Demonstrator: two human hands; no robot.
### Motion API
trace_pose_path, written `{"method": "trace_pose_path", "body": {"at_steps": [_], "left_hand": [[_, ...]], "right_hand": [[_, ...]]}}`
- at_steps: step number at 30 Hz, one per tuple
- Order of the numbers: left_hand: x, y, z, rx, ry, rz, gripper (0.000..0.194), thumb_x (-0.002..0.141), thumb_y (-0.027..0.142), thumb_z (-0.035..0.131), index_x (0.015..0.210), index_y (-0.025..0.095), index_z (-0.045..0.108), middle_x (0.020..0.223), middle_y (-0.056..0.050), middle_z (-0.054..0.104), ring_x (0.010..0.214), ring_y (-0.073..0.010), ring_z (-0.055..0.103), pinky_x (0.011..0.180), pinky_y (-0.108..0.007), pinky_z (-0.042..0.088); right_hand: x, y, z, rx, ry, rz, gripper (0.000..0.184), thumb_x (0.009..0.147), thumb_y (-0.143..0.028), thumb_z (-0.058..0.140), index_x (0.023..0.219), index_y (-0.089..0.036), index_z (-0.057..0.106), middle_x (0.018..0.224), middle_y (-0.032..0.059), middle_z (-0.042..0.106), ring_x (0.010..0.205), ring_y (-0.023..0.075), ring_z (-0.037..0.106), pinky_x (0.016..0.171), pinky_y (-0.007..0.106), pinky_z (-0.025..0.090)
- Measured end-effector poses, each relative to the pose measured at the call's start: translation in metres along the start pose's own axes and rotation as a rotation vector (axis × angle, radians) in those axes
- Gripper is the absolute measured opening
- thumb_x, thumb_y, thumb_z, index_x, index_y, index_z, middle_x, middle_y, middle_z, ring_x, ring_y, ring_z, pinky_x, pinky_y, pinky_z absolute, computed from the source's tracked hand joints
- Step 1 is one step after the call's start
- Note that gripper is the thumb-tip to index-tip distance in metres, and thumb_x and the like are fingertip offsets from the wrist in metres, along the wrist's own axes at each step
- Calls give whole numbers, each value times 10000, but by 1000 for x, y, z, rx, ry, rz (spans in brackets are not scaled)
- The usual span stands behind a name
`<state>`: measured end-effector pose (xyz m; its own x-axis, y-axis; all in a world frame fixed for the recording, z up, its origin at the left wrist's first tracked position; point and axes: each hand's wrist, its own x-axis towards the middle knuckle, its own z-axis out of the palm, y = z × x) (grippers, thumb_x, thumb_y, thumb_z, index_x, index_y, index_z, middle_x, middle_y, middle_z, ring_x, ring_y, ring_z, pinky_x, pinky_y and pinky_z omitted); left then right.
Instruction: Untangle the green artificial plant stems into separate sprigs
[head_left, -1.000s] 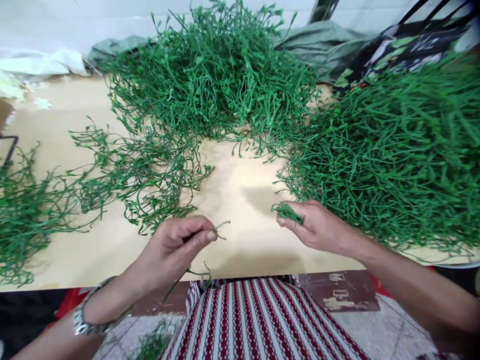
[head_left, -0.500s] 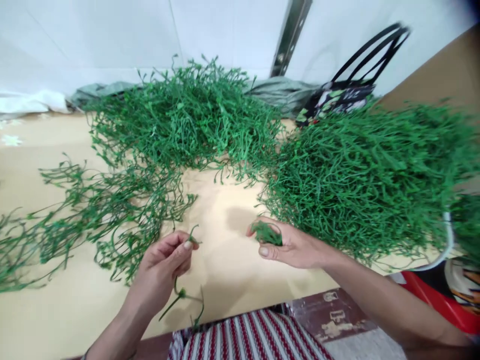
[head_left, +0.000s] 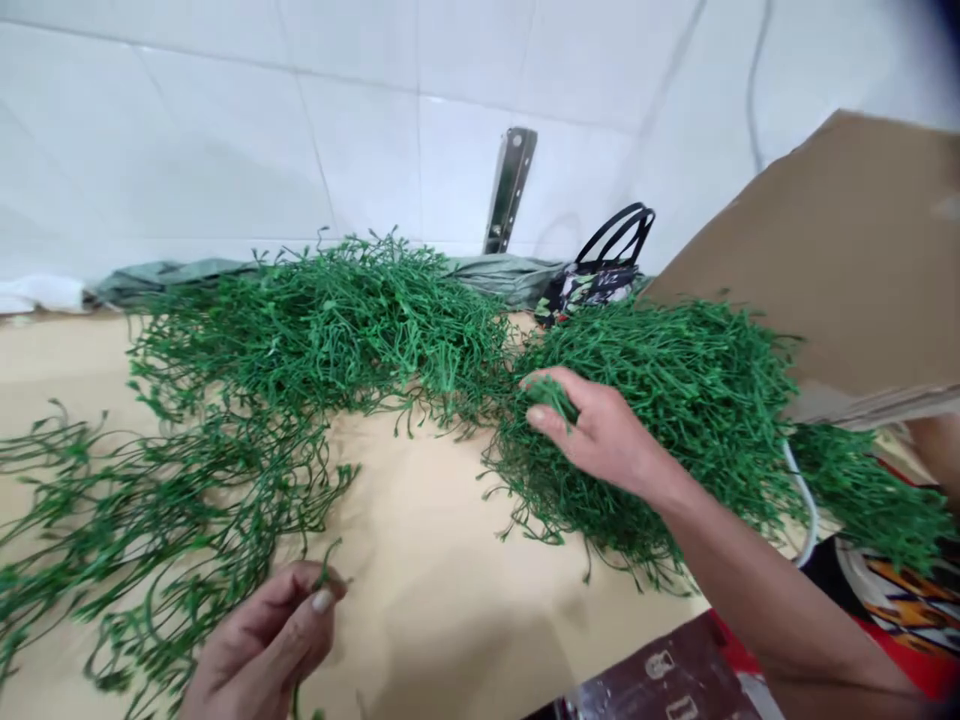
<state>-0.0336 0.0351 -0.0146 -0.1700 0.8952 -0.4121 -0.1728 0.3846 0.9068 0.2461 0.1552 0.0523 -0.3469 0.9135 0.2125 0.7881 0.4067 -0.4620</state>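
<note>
My left hand (head_left: 262, 645) is low on the left, thumb and fingers pinched on a thin green stem (head_left: 327, 572) that looks like plastic; part of it hangs below the hand. On the right, my right hand (head_left: 600, 430) reaches over the near edge of a thick pile of green stems (head_left: 675, 370). Its fingers curl round a small clump of green stems (head_left: 553, 400). A second dense pile of stems (head_left: 322, 330) lies along the back of the table. Looser stems (head_left: 187, 510) spread out beside my left hand.
A cardboard sheet (head_left: 825, 260) leans at the right, with another person's arm (head_left: 937, 450) near its lower edge. A black patterned bag (head_left: 592, 285) with handles stands by the tiled wall (head_left: 360, 140). Red and patterned material (head_left: 900, 610) lies at lower right.
The view has tilted up and shifted right. My right hand has moved away from the bare table onto the right pile, clump still held. My left hand still pinches its stem.
</note>
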Motion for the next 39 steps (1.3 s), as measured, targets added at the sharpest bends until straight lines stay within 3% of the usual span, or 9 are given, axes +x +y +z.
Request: {"method": "trace_pose_path", "body": {"at_steps": [3, 5, 9, 12, 16, 20, 24, 34, 39], "left_hand": [[4, 5, 11, 86, -20, 111, 178, 673, 359, 653, 746, 211, 586, 597, 34, 454, 468, -74, 370, 418, -194, 302], [9, 6, 15, 359, -79, 188, 176, 745, 330, 578, 866, 202, 586, 670, 8, 520, 534, -97, 449, 465, -205, 357], [10, -1, 15, 971, -232, 425, 235, 813, 267, 474, 989, 175, 600, 891, -74, 621, 792, -191, 553, 724, -329, 450], [6, -6, 15, 1135, -145, 641, 270, 823, 215, 454, 1053, 150, 579, 1035, -116, 599, 999, -248, 501, 879, -418, 398], [2, 0, 22, 1001, -51, 692, 217, 843, 217, 449, 998, 138, 579, 966, -102, 610, 938, -211, 528, 873, -383, 400], [6, 7, 33, 762, -198, 638, 125, 818, 200, 499, 847, 140, 604, 793, -57, 604, 778, -162, 548, 722, -284, 430], [9, 7, 37, 572, -199, 610, 120, 777, 114, 514, 682, 129, 586, 653, -22, 555, 646, -120, 518, 618, -236, 396], [14, 7, 29, 315, -271, 297, 151, 737, 137, 478, 587, 137, 499, 569, 11, 481, 539, -88, 410, 519, -230, 316], [16, 5, 32, 196, -329, 158, 57, 749, 189, 528, 726, 137, 526, 567, 34, 473, 507, -72, 416, 474, -200, 320]], "right_hand": [[-22, -28, 29, 478, -282, -40, 346, 851, -418, 454, 1081, -160, 463, 754, 19, 521, 643, 117, 474, 590, 219, 396], [-32, -39, 52, 669, -421, -30, 313, 851, -409, 460, 1052, -169, 455, 792, 18, 498, 664, 105, 452, 581, 205, 392], [-41, -42, 93, 772, -552, 50, 271, 827, -356, 512, 1029, -187, 448, 840, 10, 480, 667, 85, 420, 536, 171, 360], [-45, -40, 110, 769, -586, 104, 317, 813, -338, 530, 1078, -195, 430, 831, 1, 485, 616, 70, 395, 484, 154, 322], [-51, -46, 111, 697, -530, 69, 293, 808, -277, 530, 1076, -200, 441, 865, 3, 516, 691, 88, 455, 562, 174, 365], [-53, -55, 103, 569, -509, -15, 330, 791, -249, 553, 1099, -209, 442, 933, 13, 555, 766, 115, 502, 664, 217, 387], [-54, -53, 103, 641, -554, -67, 289, 804, -294, 546, 1061, -190, 464, 923, 24, 555, 779, 124, 509, 673, 221, 396], [-55, -35, 111, 882, -444, 62, 301, 904, -408, 346, 840, -153, 491, 793, 43, 568, 700, 115, 531, 616, 227, 435], [-55, -33, 105, 565, -396, -92, 214, 906, -318, 372, 858, -160, 509, 666, -3, 515, 594, 95, 470, 553, 206, 361]]}}
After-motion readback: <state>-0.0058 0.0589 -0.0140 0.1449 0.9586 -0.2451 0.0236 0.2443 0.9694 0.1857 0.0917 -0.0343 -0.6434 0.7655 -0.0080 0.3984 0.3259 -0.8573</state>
